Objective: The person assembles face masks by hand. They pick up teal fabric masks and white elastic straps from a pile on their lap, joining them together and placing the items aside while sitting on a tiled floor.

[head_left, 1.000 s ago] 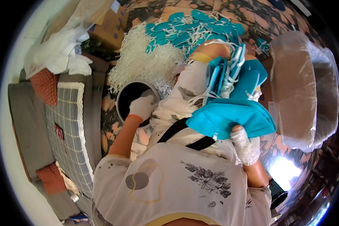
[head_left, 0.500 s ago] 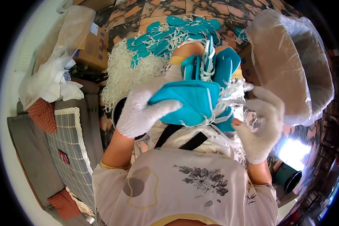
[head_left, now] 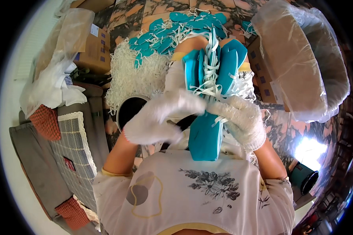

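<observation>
Both my hands wear white knitted gloves. With my right hand (head_left: 241,121), I pinch the upper end of a teal folded fabric piece with white straps (head_left: 205,139), which looks like a folded mask and hangs against my shirt front. Just left of it, my left hand (head_left: 164,115) has its fingers stretched and its thumb apart, blurred by motion; its fingertips come close to the white straps (head_left: 211,89). Beyond my hands, a bunch of similar teal pieces (head_left: 228,68) stands on edge on my lap, between my knees, with straps gathered down the middle.
More teal pieces (head_left: 172,35) lie heaped on the marbled floor, beside a pile of white straps (head_left: 135,74). A dark round container (head_left: 123,113) stands left of my lap. At right is a plastic-lined carton (head_left: 288,58); at left, a cardboard box (head_left: 92,51) and a sofa (head_left: 31,156).
The teal piece has swung from lying sideways in my left hand to hanging lengthwise from my right. My left hand has let go of it; my right has moved left and closed on it.
</observation>
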